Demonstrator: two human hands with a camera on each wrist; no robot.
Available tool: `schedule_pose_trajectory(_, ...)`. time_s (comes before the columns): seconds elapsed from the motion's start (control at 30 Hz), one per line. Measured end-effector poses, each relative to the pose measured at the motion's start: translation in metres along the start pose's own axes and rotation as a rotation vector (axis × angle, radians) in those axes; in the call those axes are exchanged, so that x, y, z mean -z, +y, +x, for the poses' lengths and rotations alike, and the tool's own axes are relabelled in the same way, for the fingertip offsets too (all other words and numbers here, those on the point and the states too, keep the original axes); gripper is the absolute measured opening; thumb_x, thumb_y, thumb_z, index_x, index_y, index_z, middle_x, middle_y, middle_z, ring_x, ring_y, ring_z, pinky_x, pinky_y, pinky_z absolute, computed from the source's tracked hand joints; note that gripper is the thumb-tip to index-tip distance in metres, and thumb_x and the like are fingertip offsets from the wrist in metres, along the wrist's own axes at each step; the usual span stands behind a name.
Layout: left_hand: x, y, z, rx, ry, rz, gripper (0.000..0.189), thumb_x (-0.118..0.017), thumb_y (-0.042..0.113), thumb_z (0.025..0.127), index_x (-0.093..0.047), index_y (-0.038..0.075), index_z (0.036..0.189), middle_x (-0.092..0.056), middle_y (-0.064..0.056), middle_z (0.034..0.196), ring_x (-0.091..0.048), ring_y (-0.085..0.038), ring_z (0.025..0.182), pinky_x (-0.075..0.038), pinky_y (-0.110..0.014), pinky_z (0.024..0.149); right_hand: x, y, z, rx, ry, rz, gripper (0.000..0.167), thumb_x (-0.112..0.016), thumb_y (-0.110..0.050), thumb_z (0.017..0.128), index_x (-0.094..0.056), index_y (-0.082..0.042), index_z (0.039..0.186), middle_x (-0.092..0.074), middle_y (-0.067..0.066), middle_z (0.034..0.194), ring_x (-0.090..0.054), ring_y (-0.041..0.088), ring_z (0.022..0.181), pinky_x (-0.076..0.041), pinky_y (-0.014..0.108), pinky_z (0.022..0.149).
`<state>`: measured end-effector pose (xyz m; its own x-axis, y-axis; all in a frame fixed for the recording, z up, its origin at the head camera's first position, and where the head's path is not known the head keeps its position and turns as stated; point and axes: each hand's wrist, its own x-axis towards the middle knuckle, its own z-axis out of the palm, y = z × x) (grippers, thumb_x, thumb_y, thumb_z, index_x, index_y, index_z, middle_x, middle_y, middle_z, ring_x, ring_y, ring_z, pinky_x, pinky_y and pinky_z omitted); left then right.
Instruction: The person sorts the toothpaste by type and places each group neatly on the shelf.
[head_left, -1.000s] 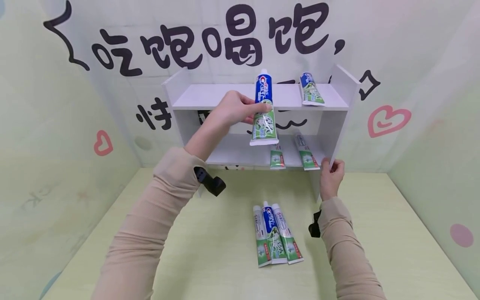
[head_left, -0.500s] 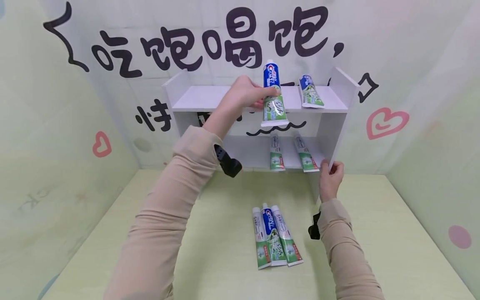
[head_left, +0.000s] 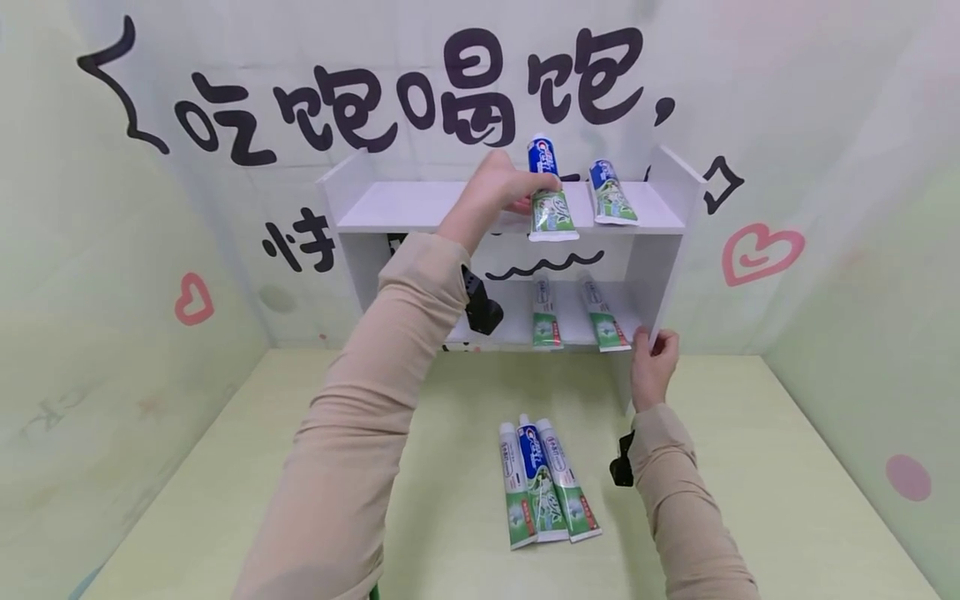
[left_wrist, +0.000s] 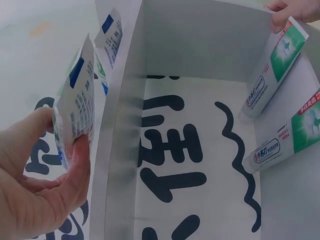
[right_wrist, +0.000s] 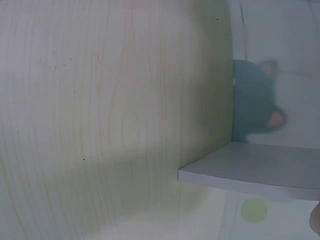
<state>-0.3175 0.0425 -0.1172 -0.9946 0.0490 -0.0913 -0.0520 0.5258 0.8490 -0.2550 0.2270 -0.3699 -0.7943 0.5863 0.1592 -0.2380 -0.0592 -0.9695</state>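
My left hand (head_left: 501, 187) pinches a blue and green Crest toothpaste tube (head_left: 552, 215), thumb on its front, at the top board of a white shelf unit (head_left: 412, 207). In the left wrist view this toothpaste tube (left_wrist: 76, 97) is close to the board; whether it touches, I cannot tell. A matching toothpaste tube (head_left: 613, 196) lies to its right on the top board. Two white and green toothpaste tubes (head_left: 547, 317) lie on the board below. With thumb and fingers, my right hand (head_left: 652, 367) grips the front edge of the unit's right side panel.
Two white and green toothpaste tubes (head_left: 573, 492) and one Crest toothpaste tube (head_left: 542, 483) lie side by side on the pale wood table (head_left: 442, 467) before the unit. The right wrist view shows the side panel's foot (right_wrist: 240, 172) on the table. Printed walls enclose three sides.
My left hand has carried the Crest tube to the right and up, then slightly down and inward over the top board. The right hand keeps its grip on the side panel.
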Motion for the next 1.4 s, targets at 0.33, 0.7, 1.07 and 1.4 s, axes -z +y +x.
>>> schedule_pose_trajectory(0.33, 0.003, -0.009, 0.021, 0.075, 0.059, 0.185, 0.072, -0.072, 0.037, 0.076, -0.036, 0.009, 0.132, -0.055, 0.000, 0.118, -0.058, -0.006, 0.082, -0.044, -0.013, 0.068, -0.003, 0.003, -0.007, -0.016, -0.019, -0.010, 0.015, -0.047, -0.012, 0.092, -0.036, -0.016, 0.082, -0.039, -0.002, 0.086, -0.040, 0.008, 0.078, -0.036, 0.016, 0.063)
schedule_pose_trajectory(0.7, 0.002, -0.005, 0.014, 0.016, 0.012, 0.252, 0.073, -0.066, 0.042, 0.079, -0.033, 0.007, 0.134, -0.049, -0.001, 0.125, -0.052, -0.009, 0.104, -0.042, -0.016, 0.087, -0.002, 0.000, -0.004, 0.039, 0.015, 0.004, 0.014, -0.048, -0.009, 0.091, -0.038, -0.014, 0.081, -0.040, -0.002, 0.083, -0.040, 0.007, 0.075, -0.034, 0.016, 0.061)
schedule_pose_trajectory(1.07, -0.004, -0.012, 0.010, -0.088, 0.033, 0.296, 0.057, -0.061, 0.049, 0.081, -0.047, 0.008, 0.118, -0.050, -0.001, 0.112, -0.047, -0.010, 0.090, -0.041, -0.017, 0.073, -0.001, 0.003, -0.003, 0.057, 0.032, 0.007, 0.013, -0.049, -0.008, 0.090, -0.039, -0.011, 0.082, -0.039, -0.003, 0.079, -0.039, 0.006, 0.071, -0.033, 0.015, 0.058)
schedule_pose_trajectory(1.4, 0.010, -0.025, -0.004, -0.115, 0.003, 0.270, 0.056, -0.057, 0.050, 0.084, -0.051, 0.007, 0.120, -0.054, -0.003, 0.116, -0.049, -0.011, 0.093, -0.044, -0.021, 0.080, -0.002, 0.002, -0.002, 0.056, 0.024, 0.006, 0.015, -0.048, -0.008, 0.090, -0.038, -0.013, 0.081, -0.038, -0.002, 0.078, -0.038, 0.006, 0.071, -0.034, 0.016, 0.059)
